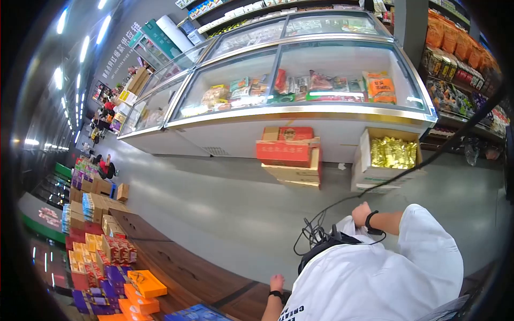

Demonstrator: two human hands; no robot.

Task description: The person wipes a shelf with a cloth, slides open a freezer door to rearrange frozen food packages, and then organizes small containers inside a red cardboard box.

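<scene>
Grey shop floor fronts the chest freezer [300, 115]. Below it, the right hand [362, 213] is clenched on a soft, light white shirt [369, 278] beside tangled cables [317, 235], best gripped by its bunched fold. The left hand [277, 282] rests on the wooden table [182, 267], its fingers hard to make out.

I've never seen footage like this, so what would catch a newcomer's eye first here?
The long glass-topped freezer full of packaged food fills the top. Before it stand stacked red cartons and an open box of gold packets. Below, the right hand touches the white shirt; the left hand rests near the wooden platform.
</scene>
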